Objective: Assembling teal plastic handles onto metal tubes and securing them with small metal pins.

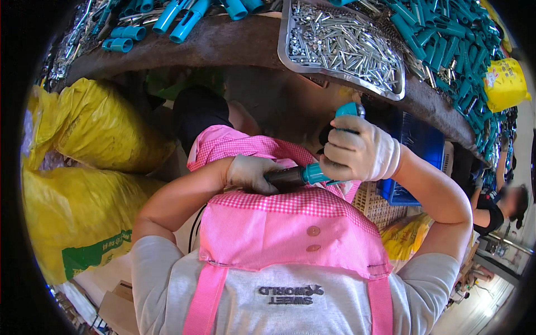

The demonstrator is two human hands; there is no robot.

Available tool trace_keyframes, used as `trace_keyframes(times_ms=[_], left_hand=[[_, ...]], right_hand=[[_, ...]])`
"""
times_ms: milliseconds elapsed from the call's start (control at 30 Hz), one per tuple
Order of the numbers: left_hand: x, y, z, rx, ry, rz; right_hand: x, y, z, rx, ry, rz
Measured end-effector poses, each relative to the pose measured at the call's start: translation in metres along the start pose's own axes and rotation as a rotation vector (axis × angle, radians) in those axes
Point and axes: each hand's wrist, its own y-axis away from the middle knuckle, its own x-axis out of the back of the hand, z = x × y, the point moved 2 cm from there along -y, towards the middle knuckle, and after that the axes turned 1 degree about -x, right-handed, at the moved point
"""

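My left hand (250, 172), in a pale glove, is wrapped round a dark cylinder (286, 178) lying level in front of the pink checked apron (279, 223). My right hand (360, 149), gloved as well, has its fingers closed round a teal plastic piece (346, 109). The upper end of that piece pokes out above the fist beside a shiny metal part (360, 111). Below the fist a teal section (315, 173) meets the dark cylinder's end; whether they are joined I cannot tell. My palms and fingers hide the middle of both things.
A metal tray (340, 47) of small silver pins rests on the brown-edged bench (234, 42). Teal tubular parts (446, 44) are heaped to its right, others (184, 19) lie left. Full yellow sacks (106, 134) stand at left. Right are a blue crate (416, 151) and another person (494, 206).
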Motion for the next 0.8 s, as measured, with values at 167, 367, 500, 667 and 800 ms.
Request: trace_keyframes(times_ms=[167, 367, 500, 667, 800], left_hand=[[-0.018, 0.019, 0.045, 0.032, -1.021, 0.474], [-0.02, 0.035, 0.053, -0.038, -1.304, 0.624], [-0.017, 0.033, 0.058, -0.04, -1.317, 0.617], [-0.009, 0.011, 0.031, 0.062, -0.792, 0.325], [0.011, 0.007, 0.003, 0.045, -0.362, 0.027]], right_hand=[[-0.029, 0.029, -0.009, -0.95, -1.065, -0.335], [-0.023, 0.018, -0.012, -0.943, -1.11, -0.192], [-0.013, 0.018, -0.009, -0.897, -1.026, -0.181], [-0.002, 0.004, 0.0, -0.241, -0.179, -0.179], [0.0, 0.003, -0.001, 0.074, 0.098, 0.06]])
